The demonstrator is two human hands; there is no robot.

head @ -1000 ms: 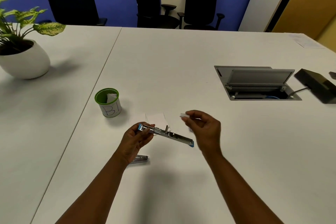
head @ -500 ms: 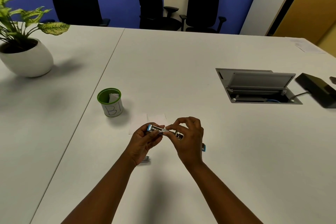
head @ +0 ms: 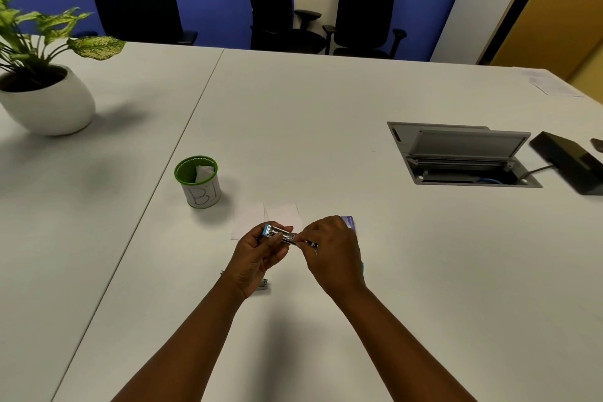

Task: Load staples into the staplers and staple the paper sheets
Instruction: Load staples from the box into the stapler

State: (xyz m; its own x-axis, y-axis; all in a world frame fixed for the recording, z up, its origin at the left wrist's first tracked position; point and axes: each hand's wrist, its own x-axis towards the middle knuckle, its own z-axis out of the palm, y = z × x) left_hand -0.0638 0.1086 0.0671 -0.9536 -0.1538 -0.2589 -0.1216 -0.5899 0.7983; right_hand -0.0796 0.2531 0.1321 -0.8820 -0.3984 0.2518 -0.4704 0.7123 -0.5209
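Bright even overhead light, soft shadows on the table (head: 359,101), wide-angle bending at edges, slight softness

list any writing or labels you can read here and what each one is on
"BI" (the second letter could be a 1): handwritten on the white side of the green-rimmed cup.
Small purple box behind the right hand: has print, but too small and blurred to read.
Sheet of paper at the far right table corner: faint marks, unreadable.
Stapler held in the left hand: no readable marking.

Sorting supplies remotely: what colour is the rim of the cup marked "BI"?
Green, rim and inside, on the cup; its labelled wall is white. Head view.
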